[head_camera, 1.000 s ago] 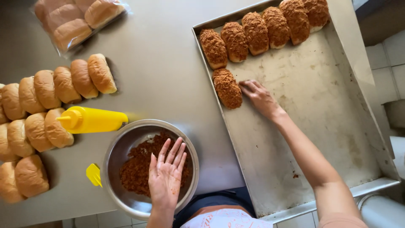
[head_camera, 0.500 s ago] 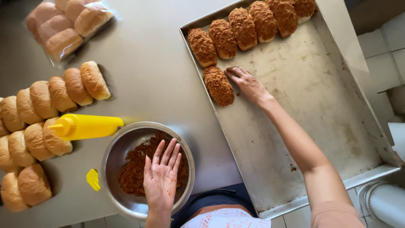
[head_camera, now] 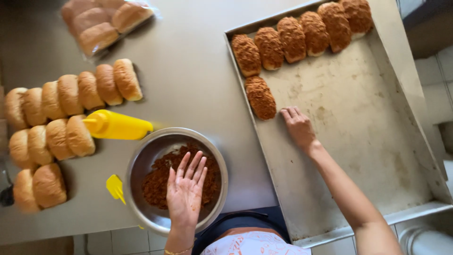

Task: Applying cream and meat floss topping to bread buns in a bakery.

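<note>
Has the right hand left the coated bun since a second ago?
Yes. The right hand has drawn back along the tray, just off the coated bun.

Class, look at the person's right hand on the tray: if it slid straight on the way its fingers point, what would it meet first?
Probably the lone coated bun just beyond the right hand; the fingertips lie beside its lower end, so the hand might only graze it.

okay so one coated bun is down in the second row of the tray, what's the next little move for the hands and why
Probably the right hand, empty on the metal baking tray beside the crumb-coated bun, should go across to the plain golden buns and pick one. The left hand is open over the steel bowl of reddish-brown crumbs, holding nothing to coat.
</note>
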